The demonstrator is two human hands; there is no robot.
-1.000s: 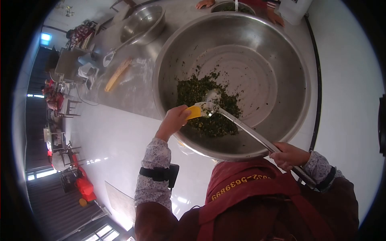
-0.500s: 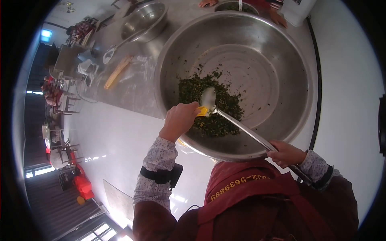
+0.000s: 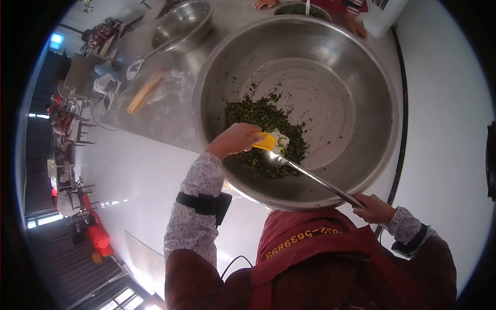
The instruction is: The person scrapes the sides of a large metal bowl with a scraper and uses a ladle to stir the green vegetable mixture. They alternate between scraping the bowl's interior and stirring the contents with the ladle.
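A wide steel basin (image 3: pixel 376 111) holds a heap of finely chopped greens (image 3: pixel 250 114), gathered on its near left side. Over the heap, my left hand (image 3: pixel 236 139) grips a yellow scraper (image 3: pixel 263 141), which meets the head of a long-handled metal spoon (image 3: pixel 320 181). Some pale, wet-looking residue with green flecks clings there. My right hand (image 3: pixel 376 208) is wrapped around the spoon's handle at the basin's near right rim. Part of the spoon's head is hidden by the scraper and the residue.
A smaller steel bowl (image 3: pixel 196 35) stands back left, a long-handled utensil (image 3: pixel 137 67) resting across it. A rolling pin (image 3: pixel 146 92) lies on the floured table. Another person's hand (image 3: pixel 356 27) is behind the basin, near a container of greens (image 3: pixel 295 9).
My left hand has brought the scraper inward onto the spoon's head. The spoon's head has come down toward me and its handle has shifted slightly right with my right hand.
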